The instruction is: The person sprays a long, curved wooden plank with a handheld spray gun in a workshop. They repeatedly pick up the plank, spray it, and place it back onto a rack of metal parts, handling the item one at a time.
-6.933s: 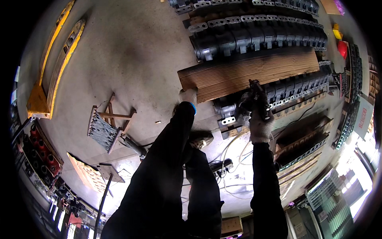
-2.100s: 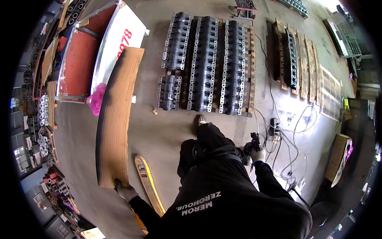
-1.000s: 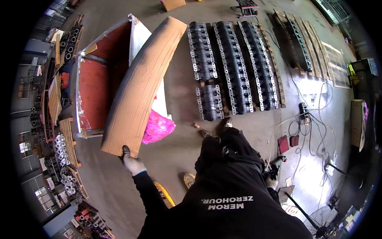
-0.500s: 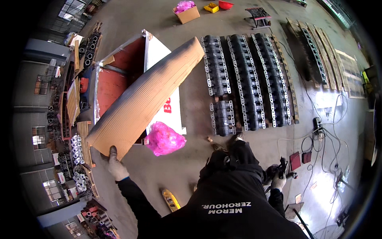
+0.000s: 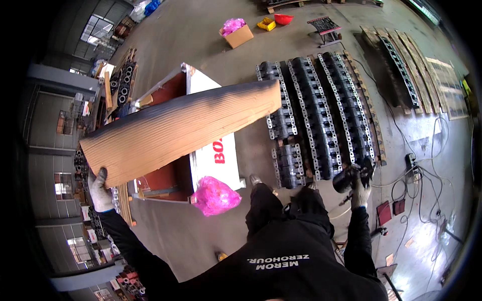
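My left hand [image 5: 102,193], in a pale work glove, grips the near left corner of a long cardboard sheet [image 5: 186,135], thumb on top. The sheet is held up at a slant, its far edge darkened with black, and its right end overlaps the nearest row of black metal parts [image 5: 285,118]. My right hand [image 5: 360,193], also gloved, is closed around a dark spray gun [image 5: 349,179] with a black cup, held near the front end of the rows. Partly hidden under the cardboard is a large open box with white and red-brown walls [image 5: 213,100].
A pink plastic bag [image 5: 216,195] hangs at the box's near corner. Hoses and cables [image 5: 422,185] lie tangled on the floor at right. Wooden pallets [image 5: 401,70] stand at far right; a small carton [image 5: 237,36], yellow crate [image 5: 266,23] and red helmet-like bowl [image 5: 283,19] are at the back.
The cardboard has swung flatter, its right end moving right over the nearest row. My left hand went left; my right hand rose forward with the spray gun toward the rows.
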Action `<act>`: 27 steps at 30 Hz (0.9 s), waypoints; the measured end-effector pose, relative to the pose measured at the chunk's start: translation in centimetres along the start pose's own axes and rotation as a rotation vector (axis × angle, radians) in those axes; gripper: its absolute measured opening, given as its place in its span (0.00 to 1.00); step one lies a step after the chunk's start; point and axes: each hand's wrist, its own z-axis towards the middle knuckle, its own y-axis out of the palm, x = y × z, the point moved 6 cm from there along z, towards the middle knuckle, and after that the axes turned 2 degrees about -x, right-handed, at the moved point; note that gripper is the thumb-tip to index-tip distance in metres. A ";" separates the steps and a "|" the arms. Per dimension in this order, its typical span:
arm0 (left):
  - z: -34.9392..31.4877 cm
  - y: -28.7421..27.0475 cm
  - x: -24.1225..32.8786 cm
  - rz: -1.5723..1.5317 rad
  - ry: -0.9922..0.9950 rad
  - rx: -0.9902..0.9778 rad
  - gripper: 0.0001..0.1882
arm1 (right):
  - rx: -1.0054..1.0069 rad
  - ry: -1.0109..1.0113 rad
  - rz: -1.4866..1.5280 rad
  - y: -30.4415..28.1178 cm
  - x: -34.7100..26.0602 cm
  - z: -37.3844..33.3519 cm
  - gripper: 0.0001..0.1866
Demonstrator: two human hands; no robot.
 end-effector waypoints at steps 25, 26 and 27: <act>41.1 -0.3 -8.9 -0.257 0.113 -0.684 0.44 | -0.145 0.001 -0.094 23.9 7.8 6.2 0.16; 40.6 0.0 -8.1 -0.251 0.124 -0.705 0.43 | -0.161 0.031 -0.040 24.2 8.1 6.0 0.17; 40.3 0.0 -7.3 -0.295 0.073 -0.726 0.40 | -0.152 0.034 -0.013 23.5 9.2 6.5 0.19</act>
